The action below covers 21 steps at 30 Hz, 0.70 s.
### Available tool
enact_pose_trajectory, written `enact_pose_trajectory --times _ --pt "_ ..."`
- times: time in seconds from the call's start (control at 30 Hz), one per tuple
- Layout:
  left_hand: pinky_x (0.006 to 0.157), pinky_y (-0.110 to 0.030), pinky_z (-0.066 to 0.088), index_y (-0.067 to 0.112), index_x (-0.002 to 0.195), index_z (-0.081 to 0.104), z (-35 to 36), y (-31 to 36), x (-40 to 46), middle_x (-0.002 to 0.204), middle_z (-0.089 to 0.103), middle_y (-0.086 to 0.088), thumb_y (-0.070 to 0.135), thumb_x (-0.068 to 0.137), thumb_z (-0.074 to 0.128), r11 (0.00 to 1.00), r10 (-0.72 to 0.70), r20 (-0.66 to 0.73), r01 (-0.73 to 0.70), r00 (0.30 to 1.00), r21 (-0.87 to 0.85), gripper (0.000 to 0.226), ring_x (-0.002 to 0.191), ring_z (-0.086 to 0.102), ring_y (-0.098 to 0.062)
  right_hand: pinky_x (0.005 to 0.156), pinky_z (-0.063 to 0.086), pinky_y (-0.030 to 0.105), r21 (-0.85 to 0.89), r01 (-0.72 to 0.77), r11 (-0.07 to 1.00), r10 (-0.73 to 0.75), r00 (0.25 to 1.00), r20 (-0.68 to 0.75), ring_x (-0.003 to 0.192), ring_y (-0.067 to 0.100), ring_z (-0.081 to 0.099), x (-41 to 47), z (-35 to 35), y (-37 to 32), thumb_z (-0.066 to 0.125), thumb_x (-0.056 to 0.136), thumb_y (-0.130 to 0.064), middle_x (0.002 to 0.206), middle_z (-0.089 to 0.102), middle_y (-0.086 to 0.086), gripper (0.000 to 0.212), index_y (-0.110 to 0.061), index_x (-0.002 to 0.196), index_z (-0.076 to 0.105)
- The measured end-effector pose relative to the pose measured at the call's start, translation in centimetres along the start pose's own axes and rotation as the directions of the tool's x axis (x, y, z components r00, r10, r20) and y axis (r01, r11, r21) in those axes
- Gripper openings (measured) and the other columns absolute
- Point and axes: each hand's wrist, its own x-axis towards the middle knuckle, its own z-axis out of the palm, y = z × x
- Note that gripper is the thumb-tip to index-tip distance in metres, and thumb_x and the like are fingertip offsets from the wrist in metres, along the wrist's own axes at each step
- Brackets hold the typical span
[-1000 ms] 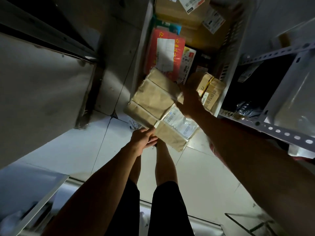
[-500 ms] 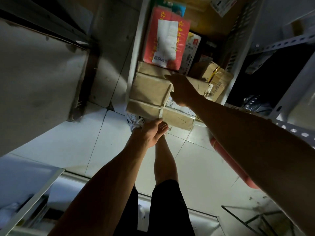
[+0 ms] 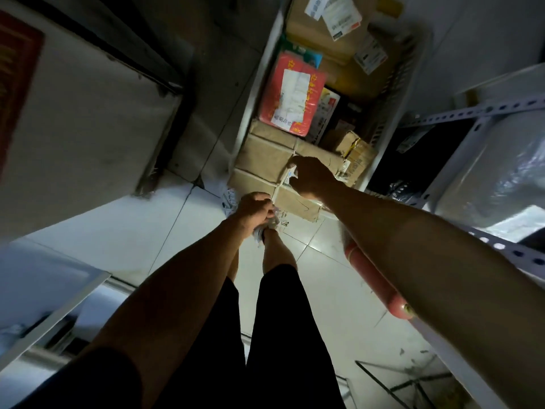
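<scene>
A brown taped parcel (image 3: 265, 160) with a white label lies across the near end of a white slatted crate (image 3: 392, 93), its near end sticking out over the crate's rim. My left hand (image 3: 253, 206) is at the parcel's near edge, fingers curled on it. My right hand (image 3: 312, 175) rests on top of the parcel with bent fingertips at the white label. Both forearms reach down from the bottom of the view.
The crate also holds a red packet (image 3: 290, 93), small brown boxes (image 3: 354, 152) and larger cartons (image 3: 327, 39). A grey perforated metal shelf (image 3: 486, 110) stands on the right, a dark door frame (image 3: 165, 72) on the left. A red cylinder (image 3: 374, 278) lies on the tiled floor (image 3: 333, 290).
The parcel has gone from held tilted in the air to lying low across the crate's near end. My right hand moved onto its top; my left hand's fingers curled at its near edge.
</scene>
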Motion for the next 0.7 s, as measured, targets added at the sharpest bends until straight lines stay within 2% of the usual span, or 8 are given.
enact_pose_trajectory --times 0.03,0.1,0.17,0.27,0.33,0.47,0.57,0.7 --pt "0.061 -0.014 0.053 0.012 0.102 0.06 -0.8 0.5 -1.7 0.094 0.064 -0.006 0.003 0.102 0.053 0.995 0.043 -0.002 -0.043 0.999 0.089 0.012 0.086 0.063 -0.02 0.101 0.047 0.037 0.005 0.019 1.0 -0.019 1.0 -0.01 0.123 0.03 0.057 -1.5 -0.7 -0.9 0.063 0.093 -0.02 0.128 0.064 0.012 0.04 -0.017 0.132 0.058" --pt "0.076 -0.026 0.057 0.024 0.095 0.057 -2.6 1.5 -5.0 0.091 0.062 -0.003 0.01 0.101 0.056 0.968 0.101 -0.064 -0.083 0.993 0.238 0.016 0.09 0.064 -0.025 0.095 0.05 0.037 -0.009 0.051 0.999 -0.051 0.999 -0.016 0.118 0.03 0.06 -4.4 -2.2 -3.1 0.063 0.092 -0.02 0.122 0.067 0.012 0.035 -0.017 0.127 0.062" --pt "0.092 -0.036 0.055 0.026 0.107 0.06 -4.5 2.1 -8.5 0.105 0.067 -0.007 0.018 0.099 0.058 0.925 0.163 -0.153 -0.097 0.975 0.368 0.012 0.103 0.067 -0.029 0.09 0.052 0.035 -0.046 0.088 0.995 -0.088 0.996 0.011 0.114 0.03 0.062 -7.0 -3.5 -5.4 0.063 0.09 -0.017 0.122 0.066 0.011 0.032 -0.018 0.122 0.065" --pt "0.1 -0.033 0.046 0.018 0.129 0.064 -7.0 2.0 -13.9 0.129 0.065 -0.007 0.016 0.098 0.056 0.844 0.234 -0.216 -0.088 0.948 0.529 0.032 0.122 0.06 -0.028 0.089 0.051 0.034 -0.147 0.166 0.975 -0.157 0.985 0.073 0.117 0.032 0.06 -10.1 -4.6 -8.7 0.063 0.091 -0.021 0.128 0.063 0.011 0.03 -0.017 0.121 0.065" --pt "0.103 -0.031 0.044 0.016 0.129 0.063 -8.3 1.3 -17.5 0.136 0.062 -0.006 0.016 0.097 0.057 0.831 0.276 -0.276 -0.084 0.921 0.55 0.033 0.127 0.058 -0.028 0.089 0.05 0.035 -0.217 0.228 0.949 -0.203 0.971 0.128 0.116 0.034 0.059 -11.8 -4.6 -10.8 0.061 0.094 -0.029 0.126 0.062 0.012 0.03 -0.014 0.12 0.064" --pt "0.099 -0.027 0.045 0.015 0.128 0.066 -8.8 -1.5 -24.9 0.135 0.064 -0.007 0.011 0.093 0.056 0.927 0.248 -0.479 -0.062 0.842 0.371 0.037 0.124 0.059 -0.026 0.091 0.054 0.035 -0.404 0.376 0.834 -0.285 0.921 0.267 0.112 0.034 0.064 -15.3 -3.3 -16.3 0.062 0.089 -0.03 0.114 0.067 0.01 0.023 -0.016 0.106 0.067" --pt "0.093 -0.025 0.044 0.016 0.132 0.064 -8.2 -5.3 -29.5 0.138 0.06 -0.007 0.012 0.094 0.053 0.977 0.158 -0.596 -0.036 0.787 0.211 0.04 0.125 0.057 -0.025 0.094 0.054 0.038 -0.492 0.519 0.699 -0.387 0.853 0.349 0.114 0.033 0.063 -18.9 -2.0 -21.1 0.065 0.088 -0.028 0.124 0.064 0.009 0.036 -0.015 0.122 0.065" --pt "0.094 -0.023 0.041 0.015 0.129 0.065 -6.8 -12.8 -34.5 0.14 0.06 -0.006 0.01 0.093 0.051 0.999 -0.008 -0.699 -0.03 0.715 -0.043 0.039 0.129 0.055 -0.024 0.084 0.046 0.025 -0.565 0.711 0.418 -0.476 0.702 0.53 0.115 0.028 0.061 -23.3 1.5 -26.1 0.064 0.09 -0.028 0.12 0.066 0.006 0.02 -0.02 0.107 0.07"
